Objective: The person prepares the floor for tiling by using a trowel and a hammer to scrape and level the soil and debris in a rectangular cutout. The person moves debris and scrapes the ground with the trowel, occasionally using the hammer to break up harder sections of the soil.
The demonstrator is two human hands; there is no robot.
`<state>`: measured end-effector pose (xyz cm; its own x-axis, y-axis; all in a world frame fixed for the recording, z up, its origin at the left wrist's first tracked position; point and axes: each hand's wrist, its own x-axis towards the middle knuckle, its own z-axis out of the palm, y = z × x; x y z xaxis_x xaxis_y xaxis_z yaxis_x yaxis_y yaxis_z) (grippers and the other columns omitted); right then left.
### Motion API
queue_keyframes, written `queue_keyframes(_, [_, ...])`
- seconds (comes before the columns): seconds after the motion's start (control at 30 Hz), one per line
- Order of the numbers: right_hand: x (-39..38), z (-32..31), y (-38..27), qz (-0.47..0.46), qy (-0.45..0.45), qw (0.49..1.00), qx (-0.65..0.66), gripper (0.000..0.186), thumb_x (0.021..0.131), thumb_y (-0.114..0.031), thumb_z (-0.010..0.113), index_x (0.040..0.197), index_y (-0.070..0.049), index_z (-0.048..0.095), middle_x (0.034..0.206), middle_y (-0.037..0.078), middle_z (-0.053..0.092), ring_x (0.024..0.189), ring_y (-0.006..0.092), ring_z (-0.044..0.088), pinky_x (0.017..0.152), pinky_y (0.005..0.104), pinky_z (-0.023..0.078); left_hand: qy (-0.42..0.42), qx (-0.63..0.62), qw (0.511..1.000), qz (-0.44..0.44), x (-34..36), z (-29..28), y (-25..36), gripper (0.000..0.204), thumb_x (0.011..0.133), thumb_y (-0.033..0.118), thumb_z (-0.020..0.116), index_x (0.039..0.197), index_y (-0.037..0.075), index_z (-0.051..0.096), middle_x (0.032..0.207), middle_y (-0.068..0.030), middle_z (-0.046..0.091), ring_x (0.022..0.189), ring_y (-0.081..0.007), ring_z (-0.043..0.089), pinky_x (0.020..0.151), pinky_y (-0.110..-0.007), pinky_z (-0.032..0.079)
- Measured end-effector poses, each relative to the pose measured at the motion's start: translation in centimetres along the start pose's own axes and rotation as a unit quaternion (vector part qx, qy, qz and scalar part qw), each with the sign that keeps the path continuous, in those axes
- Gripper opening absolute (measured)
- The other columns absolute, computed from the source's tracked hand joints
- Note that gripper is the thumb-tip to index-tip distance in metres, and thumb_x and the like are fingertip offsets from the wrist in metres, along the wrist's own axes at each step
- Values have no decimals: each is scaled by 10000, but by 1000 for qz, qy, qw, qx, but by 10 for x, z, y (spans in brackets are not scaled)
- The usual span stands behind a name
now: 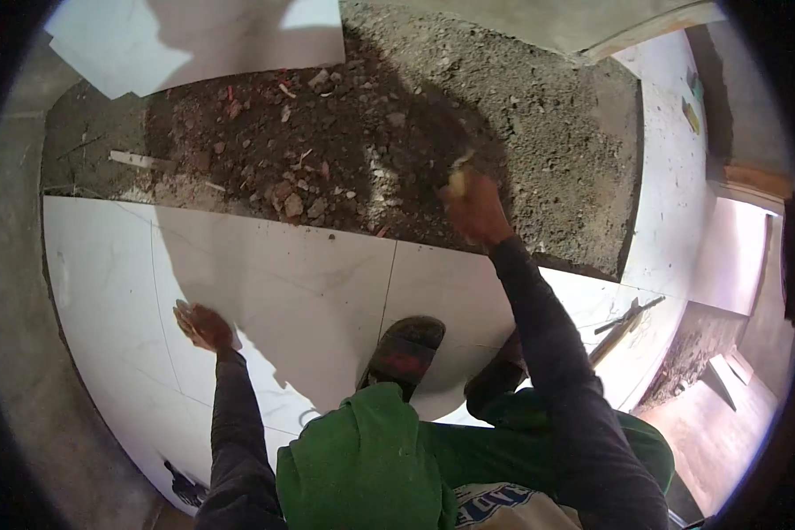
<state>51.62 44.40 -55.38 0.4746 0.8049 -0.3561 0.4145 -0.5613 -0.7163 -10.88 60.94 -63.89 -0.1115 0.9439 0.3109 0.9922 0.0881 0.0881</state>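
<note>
My right hand (479, 212) is closed around the pale yellow handle (458, 183) of a tool, over the rough grey-brown bedding (556, 168). Deep shadow hides the tool's far end, so its kind is unclear. My left hand (207, 327) is over the white marbled tiles (283, 283) on the left, fingers stretched out and nothing visible in them. It looks as if it rests on the tile surface. Crumbled mortar and small stones (293, 199) lie in the shaded part of the bedding, just beyond the tile edge.
My sandalled foot (405, 353) stands on the tiles. More white tile (256, 44) lies at the far left. A pale strip (141, 160) lies on the bedding. A dark, long tool (630, 315) sits at right; a black object (184, 484) lies near the lower left wall.
</note>
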Motion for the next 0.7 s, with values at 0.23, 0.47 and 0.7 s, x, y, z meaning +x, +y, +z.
queue_keyframes(0.23, [1,90,-48,23,35,997,71,308,956,-217,751,998,72,656,834,212,704,759,328,702,702,491,577,-38,24,999,-28,-25,12,101,712,1143,507,399,1675,38,353,1735,-211,349,1597,-421,321,1285,-580,280])
queue_keyframes(0.47, [21,153,-119,47,-49,994,83,354,974,-282,719,1047,61,669,938,248,688,824,359,718,771,554,587,-41,-4,997,-66,-21,1,115,736,1138,529,392,1690,48,319,1752,-195,316,1611,-407,291,1298,-565,251])
queue_keyframes(0.7, [33,101,-101,-115,30,993,-23,372,1002,-321,677,1022,50,666,901,257,668,839,418,691,765,587,571,-46,10,997,-59,-23,2,106,736,1126,544,403,1671,53,358,1747,-181,329,1612,-383,295,1295,-562,258])
